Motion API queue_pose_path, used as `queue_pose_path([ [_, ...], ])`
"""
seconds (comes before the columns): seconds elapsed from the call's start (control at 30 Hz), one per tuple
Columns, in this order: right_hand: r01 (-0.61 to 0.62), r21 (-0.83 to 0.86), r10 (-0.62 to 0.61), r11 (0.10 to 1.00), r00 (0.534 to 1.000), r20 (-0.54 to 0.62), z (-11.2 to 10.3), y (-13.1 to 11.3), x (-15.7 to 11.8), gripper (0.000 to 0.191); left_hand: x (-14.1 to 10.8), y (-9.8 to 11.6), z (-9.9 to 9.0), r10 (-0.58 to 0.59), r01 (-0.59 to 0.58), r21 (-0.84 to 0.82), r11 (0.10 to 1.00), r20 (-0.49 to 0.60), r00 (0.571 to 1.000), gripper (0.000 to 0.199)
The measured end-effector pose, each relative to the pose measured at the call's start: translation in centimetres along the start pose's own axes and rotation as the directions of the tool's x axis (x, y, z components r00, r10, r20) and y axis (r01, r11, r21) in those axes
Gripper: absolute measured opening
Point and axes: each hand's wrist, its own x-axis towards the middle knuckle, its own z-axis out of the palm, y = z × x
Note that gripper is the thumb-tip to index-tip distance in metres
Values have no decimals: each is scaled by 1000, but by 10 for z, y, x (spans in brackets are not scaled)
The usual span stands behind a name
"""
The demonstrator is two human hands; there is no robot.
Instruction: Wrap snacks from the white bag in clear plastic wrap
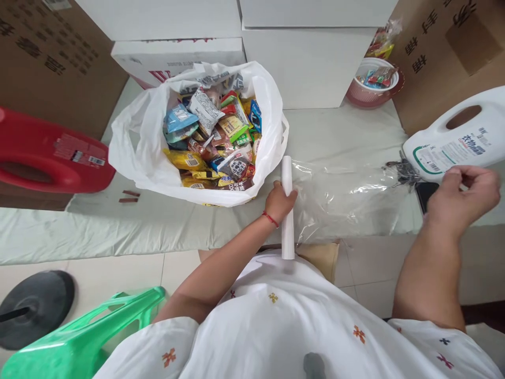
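Note:
My left hand [280,202] is wrapped round a slim white roll [288,237], which lies upright in view near the table edge. Clear plastic film [343,197] stretches rightward from beside the roll across the cloth. My right hand [461,202] is raised at the right, fingers curled in towards the thumb; whatever they may pinch is too small or hidden. Just behind that hand lies a white detergent bottle [457,139]. Left of the roll stands a white plastic bag [268,121], its mouth wide, full of colourful snack packets [213,137].
A red bottle [59,152] lies left, near two small brown strips [129,196]. White boxes [295,63] line the back. A pink basket [357,100] with a white bowl of packets is at back right. A dark phone-like object [426,195] lies by my right hand. Below left stands a green stool [79,337].

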Motion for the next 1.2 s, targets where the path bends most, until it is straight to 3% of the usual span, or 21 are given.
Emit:
queue_pose_path([
  [0.03,55,-5,-56,998,996,-71,0,-27,-12,19,-1,0,1,2,-2,-1,1000,-9,1000,37],
  [0.07,142,49,-141,989,990,-25,3,-54,-27,23,-2,1,1,8,-8,6,1000,-20,1000,38],
  [0.1,236,138,-259,962,950,177,9,-78,-43,27,-3,2,1,15,-14,19,1000,-32,999,38],
  [0.13,296,228,-368,928,826,426,20,-97,-60,32,-3,2,1,21,-19,32,999,-40,999,36],
  [0.17,335,280,-437,899,670,600,33,-110,-75,38,-4,3,0,25,-23,40,999,-45,999,33],
  [0.2,350,280,-440,894,569,695,47,-117,-88,47,-5,3,0,27,-25,43,999,-51,998,31],
  [0.23,355,253,-411,900,499,763,62,-118,-99,55,-5,2,-1,28,-26,40,999,-58,998,30],
  [0.3,367,192,-351,910,438,828,86,-108,-113,66,-6,-1,-3,33,-31,19,999,-78,996,28],
  [0.4,388,167,-336,906,423,841,104,-89,-118,69,-10,-8,-4,37,-40,-25,999,-105,994,27],
  [0.6,418,210,-383,884,388,838,102,-84,-116,65,-26,-20,-1,1,-7,-42,999,-144,990,24],
  [0.77,437,186,-380,880,412,828,106,-83,-119,65,-51,-47,-20,-58,26,-133,991,-237,970,28],
  [0.87,448,184,-386,875,415,824,108,-80,-119,65,-71,-65,-43,-52,38,-76,996,-193,980,30],
  [0.97,457,187,-396,869,418,818,108,-77,-119,65,-92,-77,-76,-60,58,-28,998,-69,996,30],
  [1.13,490,185,-428,852,449,785,109,-74,-120,65,-134,-110,-157,-81,85,-34,996,120,989,37],
  [1.2,492,187,-435,850,457,776,109,-73,-121,65,-150,-129,-191,-104,108,-24,994,120,987,39],
])
